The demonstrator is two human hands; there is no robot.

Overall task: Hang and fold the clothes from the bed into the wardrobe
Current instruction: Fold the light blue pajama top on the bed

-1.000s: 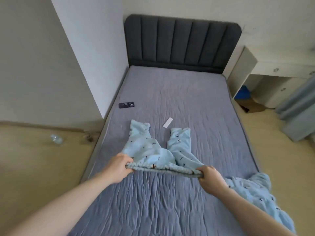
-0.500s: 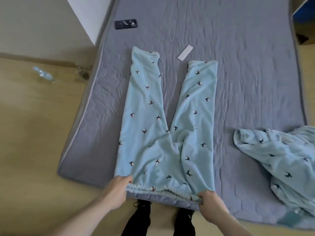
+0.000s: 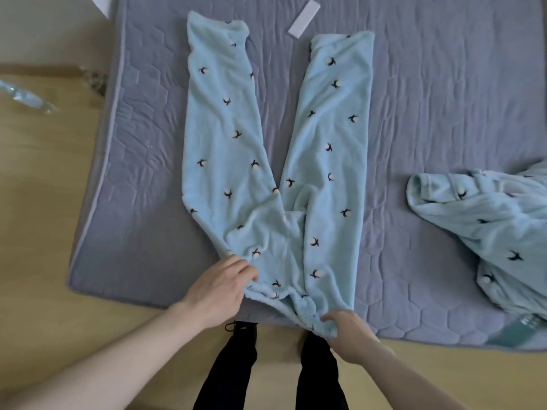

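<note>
Hands (image 3: 219, 288), two, on one trousers (image 3: 275, 161)

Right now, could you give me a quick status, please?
Both hands, left and right, gripping pyjama trousers waistband. Trousers spread on bed. White strip beyond legs.
</note>
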